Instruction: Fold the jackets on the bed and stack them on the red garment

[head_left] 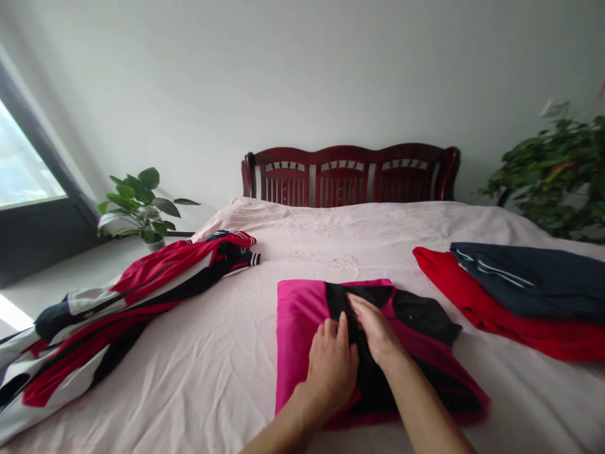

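A pink and black garment [302,315], partly folded, lies on the bed in front of me. My left hand [333,360] rests on its black strip, index finger stretched forward and the others bent loosely on the cloth. Just right of it, my right hand [375,331] touches the black part edge-on, fingers extended toward the far side; its thumb side is partly hidden. Both hands appear to press on the fabric, lifting nothing. A rounded black piece of the garment spreads out to the right, and its lower edge is partly covered by my forearms.
A pink bedsheet [227,340] covers the bed. At left lies a red, white and navy garment [161,277]. To the right, folded navy clothing [543,277] sits on red clothing [477,299]. Beyond are a dark wooden headboard [343,180] and potted plants [142,198].
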{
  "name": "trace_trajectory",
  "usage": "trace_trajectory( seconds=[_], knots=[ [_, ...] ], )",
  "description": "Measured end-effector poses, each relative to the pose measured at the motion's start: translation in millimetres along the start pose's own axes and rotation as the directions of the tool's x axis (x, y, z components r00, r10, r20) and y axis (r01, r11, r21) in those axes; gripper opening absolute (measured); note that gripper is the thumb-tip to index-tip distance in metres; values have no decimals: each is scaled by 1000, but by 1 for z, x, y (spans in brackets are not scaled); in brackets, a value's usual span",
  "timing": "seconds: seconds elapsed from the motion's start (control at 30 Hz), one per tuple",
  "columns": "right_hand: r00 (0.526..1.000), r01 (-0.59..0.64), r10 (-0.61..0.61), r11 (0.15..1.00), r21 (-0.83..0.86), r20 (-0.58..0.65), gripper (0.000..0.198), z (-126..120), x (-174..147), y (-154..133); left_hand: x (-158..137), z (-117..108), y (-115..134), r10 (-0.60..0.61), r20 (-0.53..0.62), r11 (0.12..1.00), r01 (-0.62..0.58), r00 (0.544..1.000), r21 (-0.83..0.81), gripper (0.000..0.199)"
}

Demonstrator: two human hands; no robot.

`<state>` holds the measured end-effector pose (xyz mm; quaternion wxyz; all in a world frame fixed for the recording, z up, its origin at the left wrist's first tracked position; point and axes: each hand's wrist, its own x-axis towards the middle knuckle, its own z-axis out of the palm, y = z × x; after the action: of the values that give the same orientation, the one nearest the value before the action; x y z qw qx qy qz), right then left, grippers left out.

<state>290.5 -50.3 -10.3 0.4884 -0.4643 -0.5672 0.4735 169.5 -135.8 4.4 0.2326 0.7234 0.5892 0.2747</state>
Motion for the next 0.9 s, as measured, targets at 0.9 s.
trace_trajectory(
  seconds=[0.9],
  knots=[
    [922,384,-246,508,-771,297,53,44,12,6,-31,-70,-75,-388,341,332,475,856,-815,48]
  ],
)
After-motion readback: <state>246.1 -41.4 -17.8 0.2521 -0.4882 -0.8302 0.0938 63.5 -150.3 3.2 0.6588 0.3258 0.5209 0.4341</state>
